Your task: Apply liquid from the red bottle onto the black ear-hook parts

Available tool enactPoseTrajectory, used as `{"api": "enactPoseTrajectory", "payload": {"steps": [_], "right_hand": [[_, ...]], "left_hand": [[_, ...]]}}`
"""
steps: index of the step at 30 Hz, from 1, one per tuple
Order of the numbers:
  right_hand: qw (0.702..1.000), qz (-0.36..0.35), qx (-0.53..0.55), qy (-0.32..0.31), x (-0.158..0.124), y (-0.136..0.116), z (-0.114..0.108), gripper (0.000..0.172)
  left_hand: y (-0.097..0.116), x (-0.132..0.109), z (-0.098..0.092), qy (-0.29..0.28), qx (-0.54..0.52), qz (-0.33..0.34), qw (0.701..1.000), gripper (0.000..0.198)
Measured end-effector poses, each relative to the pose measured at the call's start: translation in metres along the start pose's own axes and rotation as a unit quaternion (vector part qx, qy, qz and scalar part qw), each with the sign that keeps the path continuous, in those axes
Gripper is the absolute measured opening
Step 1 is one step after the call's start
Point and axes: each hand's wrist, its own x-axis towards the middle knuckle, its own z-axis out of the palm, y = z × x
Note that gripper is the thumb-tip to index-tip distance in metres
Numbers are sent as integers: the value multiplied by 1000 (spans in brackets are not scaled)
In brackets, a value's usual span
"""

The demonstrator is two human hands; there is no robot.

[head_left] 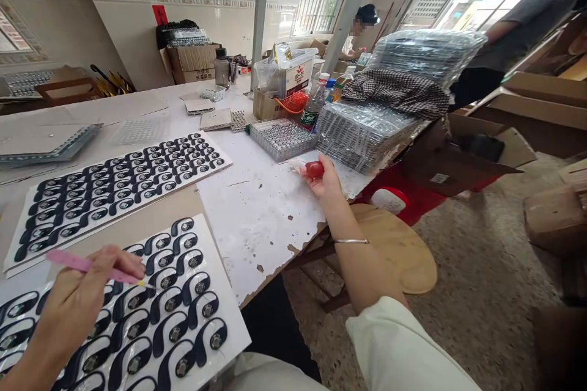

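My left hand is closed around a pink pen-shaped tool with a thin pale tip. Its tip hovers over or touches a white sheet bearing rows of black curved pieces, each with a round metallic-looking centre. My right hand is stretched over the table toward the stack of trays. Its fingers are closed on a small red rounded object, whose exact kind I cannot make out. Farther back lies a second sheet of the same black pieces.
The worn white table has a chipped front edge. Wrapped clear trays stand beyond my right hand, near a bottle and a plastic bin. A wooden stool stands right of the table. Two people are in the background.
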Motion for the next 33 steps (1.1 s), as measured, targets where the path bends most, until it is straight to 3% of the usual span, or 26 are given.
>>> {"api": "enactPoseTrajectory", "payload": {"steps": [4, 7, 11, 14, 16, 18, 20, 22, 26, 33], "right_hand": [[994, 58, 4, -97, -42, 4, 15, 39], [961, 167, 0, -221, -80, 14, 34, 38], [922, 257, 19, -289, -128, 28, 54, 30], [899, 311, 43, -307, -151, 32, 61, 28], [886, 336, 50, -316, -157, 31, 61, 30], [885, 342, 48, -311, -158, 29, 59, 34], [911, 304, 48, -275, -156, 28, 57, 38], [947, 231, 56, -214, -154, 29, 57, 41], [979, 128, 72, -140, -155, 36, 61, 42], [984, 43, 38, -166, -166, 48, 71, 43]], "left_hand": [[15, 14, 36, -25, -76, 2, 997, 49], [35, 25, 69, -32, -104, 44, 993, 45], [51, 40, 101, 33, 14, 198, 979, 29], [50, 47, 112, 0, 58, 232, 971, 20], [47, 50, 114, -31, 11, 182, 983, 10], [44, 51, 113, -43, -114, 72, 990, 6], [43, 53, 109, -48, -231, -37, 971, 15], [42, 54, 104, -66, -287, -96, 951, 28], [43, 52, 97, -113, -341, -142, 922, 47], [46, 43, 104, -149, -387, -181, 892, 49]]}}
